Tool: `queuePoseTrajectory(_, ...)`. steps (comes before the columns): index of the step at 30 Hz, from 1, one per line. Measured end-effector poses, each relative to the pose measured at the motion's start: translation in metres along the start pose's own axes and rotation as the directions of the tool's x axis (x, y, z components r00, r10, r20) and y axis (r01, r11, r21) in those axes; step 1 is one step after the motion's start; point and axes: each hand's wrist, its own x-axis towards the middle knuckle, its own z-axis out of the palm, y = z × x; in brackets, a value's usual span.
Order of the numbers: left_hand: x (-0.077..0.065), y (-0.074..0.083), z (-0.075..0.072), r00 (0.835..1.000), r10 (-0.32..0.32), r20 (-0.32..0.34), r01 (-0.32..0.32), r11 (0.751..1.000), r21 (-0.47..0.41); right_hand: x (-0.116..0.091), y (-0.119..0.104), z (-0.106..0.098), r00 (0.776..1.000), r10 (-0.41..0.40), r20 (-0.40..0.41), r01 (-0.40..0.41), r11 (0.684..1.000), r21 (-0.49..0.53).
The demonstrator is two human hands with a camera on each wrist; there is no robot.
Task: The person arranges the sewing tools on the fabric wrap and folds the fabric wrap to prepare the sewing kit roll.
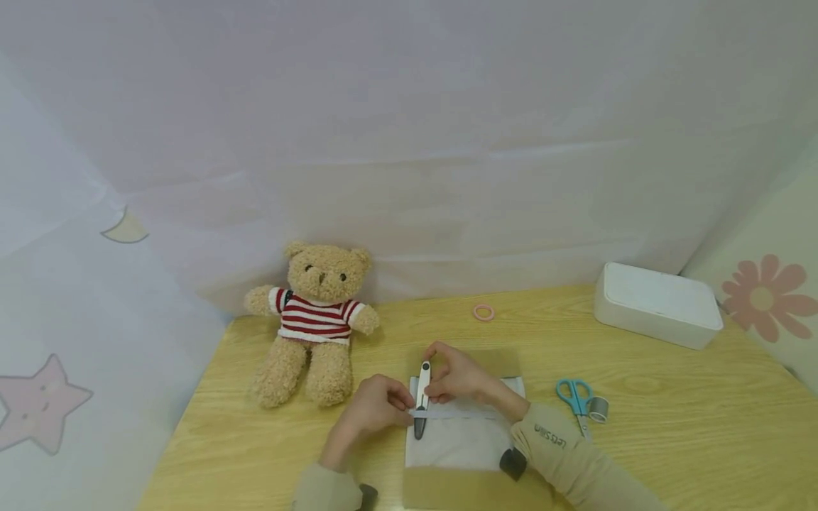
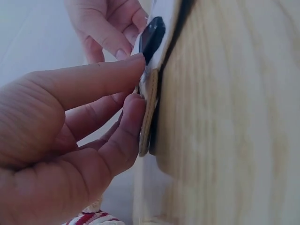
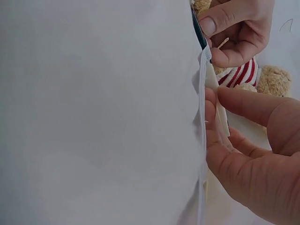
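Note:
A slim white tool with a dark tip (image 1: 422,397) and a round dark spot at its top end lies at the left edge of a brown case (image 1: 469,490) with a white lining (image 1: 460,447). Across the tool runs a narrow white elastic band (image 1: 466,414). My left hand (image 1: 375,406) pinches the band's left end beside the tool. With thumb and fingers, my right hand (image 1: 461,376) grips the tool's white upper part. In the right wrist view, the band (image 3: 202,89) bulges over the tool near the left fingertips.
Blue-handled scissors (image 1: 577,399) and a grey thread spool (image 1: 598,409) lie right of the case. A teddy bear (image 1: 313,323) in a striped sweater sits at the back left. Farther back are a pink ring (image 1: 483,312) and a white box (image 1: 658,305).

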Motion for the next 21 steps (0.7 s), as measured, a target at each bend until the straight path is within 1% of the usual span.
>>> queuePoseTrajectory(7, -0.0006, 0.0008, 0.0012, 1.000, 0.007, 0.008, -0.008, 0.996, 0.086, -0.0013, -0.0015, -0.0005, 1.000, 0.007, 0.012, -0.007, 1.000, -0.003)
queuePoseTrajectory(9, -0.0003, 0.0007, 0.0010, 1.000, 0.015, 0.018, -0.017, 0.995, 0.095, -0.0019, -0.0021, -0.0007, 1.000, 0.006, 0.017, -0.006, 1.000, -0.006)
queuePoseTrajectory(14, 0.0010, -0.0005, 0.0012, 0.997, 0.057, 0.046, -0.061, 0.992, 0.110, -0.0028, -0.0023, -0.0014, 1.000, 0.014, 0.021, -0.014, 1.000, -0.024)
queuePoseTrajectory(17, 0.0015, -0.0008, 0.0019, 0.997, 0.065, 0.048, -0.070, 0.991, 0.110, -0.0033, -0.0028, -0.0015, 1.000, 0.023, 0.021, -0.022, 0.999, -0.043)
queuePoseTrajectory(21, 0.0012, 0.0000, 0.0035, 0.995, 0.092, 0.036, -0.096, 0.989, 0.114, -0.0041, -0.0040, -0.0014, 0.999, 0.028, 0.020, -0.027, 0.998, -0.065)
